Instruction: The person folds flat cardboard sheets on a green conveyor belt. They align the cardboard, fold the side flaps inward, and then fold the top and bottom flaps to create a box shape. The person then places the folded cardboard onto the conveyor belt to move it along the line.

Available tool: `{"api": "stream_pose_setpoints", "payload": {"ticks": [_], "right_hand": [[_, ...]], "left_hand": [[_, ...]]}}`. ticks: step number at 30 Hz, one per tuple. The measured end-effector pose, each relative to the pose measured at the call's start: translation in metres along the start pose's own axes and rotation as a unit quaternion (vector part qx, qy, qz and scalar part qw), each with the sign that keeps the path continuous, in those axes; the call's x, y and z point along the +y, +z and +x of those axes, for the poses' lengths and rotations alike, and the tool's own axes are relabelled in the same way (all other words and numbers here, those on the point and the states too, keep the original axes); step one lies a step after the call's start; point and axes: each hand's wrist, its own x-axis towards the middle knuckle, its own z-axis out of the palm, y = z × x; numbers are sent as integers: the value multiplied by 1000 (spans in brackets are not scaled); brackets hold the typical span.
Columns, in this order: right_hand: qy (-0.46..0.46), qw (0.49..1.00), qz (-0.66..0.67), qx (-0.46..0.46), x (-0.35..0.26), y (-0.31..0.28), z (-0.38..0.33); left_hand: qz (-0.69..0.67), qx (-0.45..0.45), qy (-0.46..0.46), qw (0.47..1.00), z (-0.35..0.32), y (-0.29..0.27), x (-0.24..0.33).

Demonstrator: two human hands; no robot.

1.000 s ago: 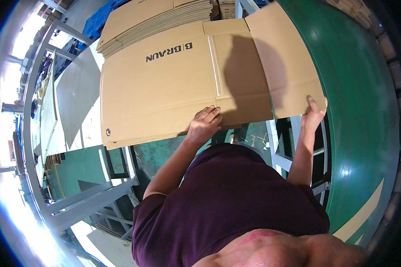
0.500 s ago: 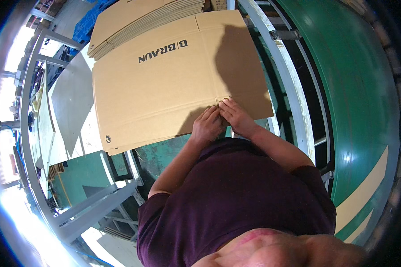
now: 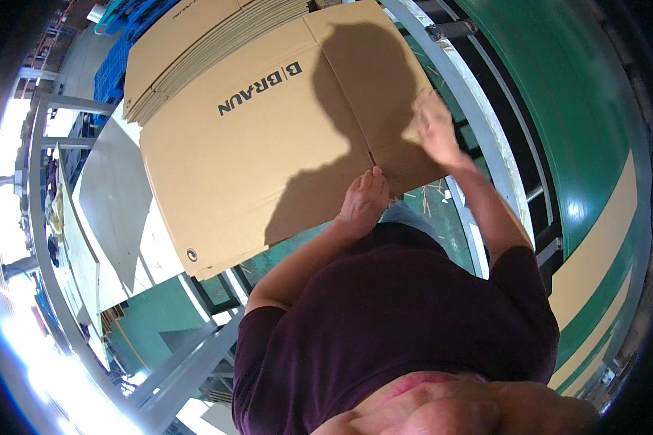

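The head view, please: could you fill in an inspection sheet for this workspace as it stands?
Surface: grey metal frame carrying the cardboard; green floor below.
Job's things: flat brown cardboard sheet with dark print, folded flap at its right end, lying on a stack of flat cardboard.
Clutter: small wood splinters on the green floor under the sheet's near edge.
Hands: left hand pressed flat on the sheet's near edge; right hand, open and blurred, over the flap.
Cables: nothing seen.
Surroundings: blue pallet behind the stack, pale table at left, green wall with a tan stripe at right.
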Motion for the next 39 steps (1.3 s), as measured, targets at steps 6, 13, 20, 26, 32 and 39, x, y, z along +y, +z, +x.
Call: {"api": "stream_pose_setpoints", "payload": {"ticks": [6,13,20,26,32,39], "right_hand": [[345,936,46,-57,57,9,132],[490,772,399,-71,84,38,207],[366,923,-115,-38,56,72,216],[411,886,-208,-44,39,73,223],[280,930,-229,70,46,112,188],[176,970,-83,148,19,39,26]], "left_hand": [[-49,-71,87,992,11,1,-23],[-212,-6,111,971,32,4,-52],[-173,-80,110,975,38,39,-50],[-218,-13,95,971,31,50,-57],[-216,7,74,974,34,56,-80],[-111,38,58,991,33,50,-94]]}}
